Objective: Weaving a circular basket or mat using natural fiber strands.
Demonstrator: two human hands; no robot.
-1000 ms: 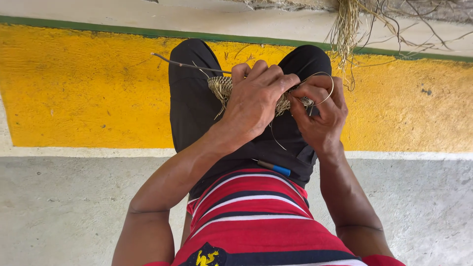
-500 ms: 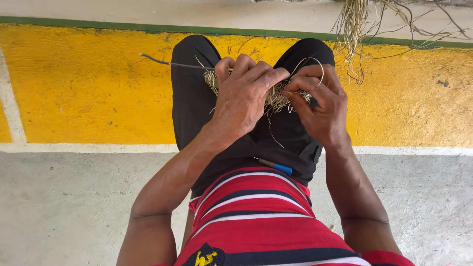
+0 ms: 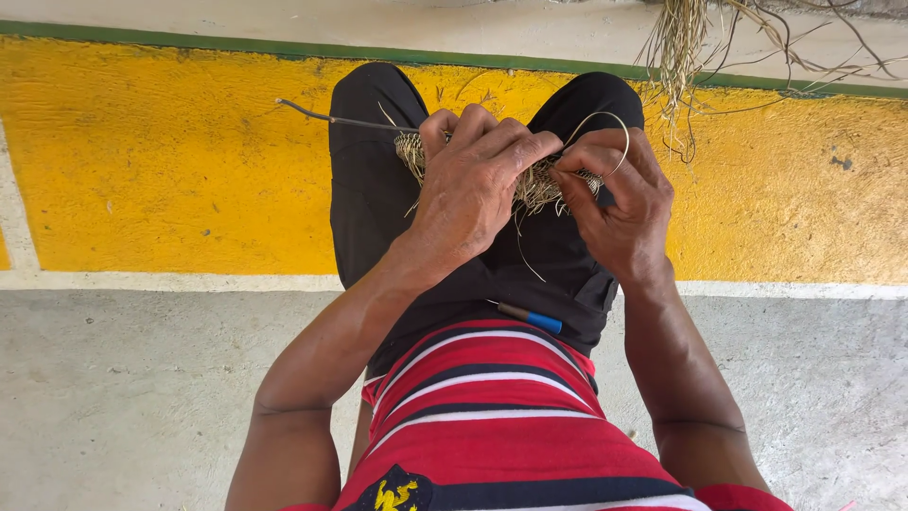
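A thin dark rod (image 3: 336,117) juts out leftward over the yellow painted band (image 3: 161,170) as a seated person works above the lap. The left hand (image 3: 473,180) has its fingers curled tight around a small woven straw piece (image 3: 534,185), held over black shorts (image 3: 378,199) between the knees. Just beside it, the right hand (image 3: 619,199) pinches a looping straw strand (image 3: 605,128) at the weave's edge. Loose dry fibres (image 3: 676,47) hang at upper right.
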